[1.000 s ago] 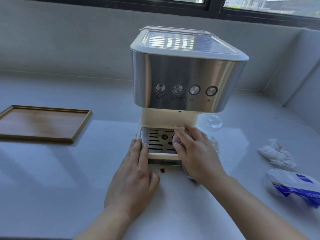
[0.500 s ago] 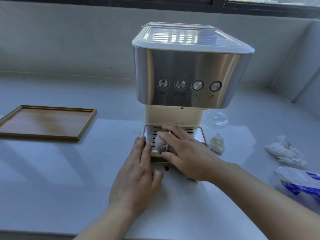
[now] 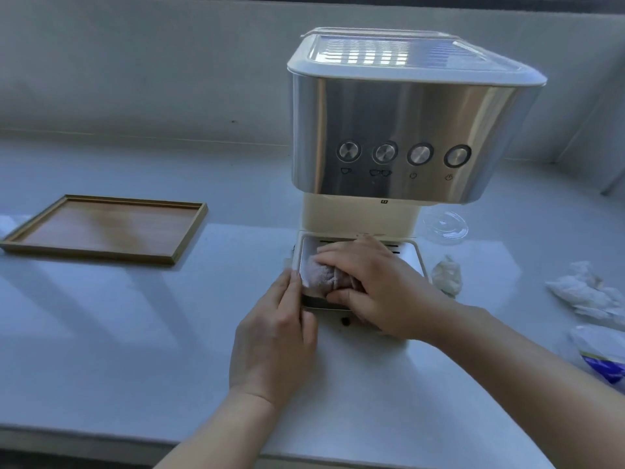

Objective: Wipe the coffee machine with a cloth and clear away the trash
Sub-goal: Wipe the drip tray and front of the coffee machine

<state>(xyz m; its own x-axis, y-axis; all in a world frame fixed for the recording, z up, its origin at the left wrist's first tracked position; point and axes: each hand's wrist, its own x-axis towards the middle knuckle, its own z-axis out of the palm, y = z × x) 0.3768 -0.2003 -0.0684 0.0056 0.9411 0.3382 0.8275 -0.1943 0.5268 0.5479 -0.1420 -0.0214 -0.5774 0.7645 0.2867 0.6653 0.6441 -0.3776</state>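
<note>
A steel and cream coffee machine (image 3: 402, 137) stands on the white counter, its drip tray (image 3: 413, 253) at the front. My right hand (image 3: 378, 286) presses a pale grey cloth (image 3: 316, 274) onto the left part of the drip tray and is closed around it. My left hand (image 3: 275, 336) lies flat on the counter with its fingertips against the tray's left front corner, holding nothing. A small dark coffee spot (image 3: 345, 321) sits on the counter just in front of the tray. Trash lies to the right: a small crumpled tissue (image 3: 447, 274), a larger crumpled tissue (image 3: 588, 296) and a blue and white wrapper (image 3: 602, 360).
A wooden tray (image 3: 105, 228) lies on the counter at the left. A clear plastic lid (image 3: 446, 226) rests behind the machine's right side. The grey wall runs along the back, and the counter's front edge is near the bottom of the view.
My right hand has slid the cloth from the right part of the drip tray to its left part. My left hand has stayed at the tray's left front corner.
</note>
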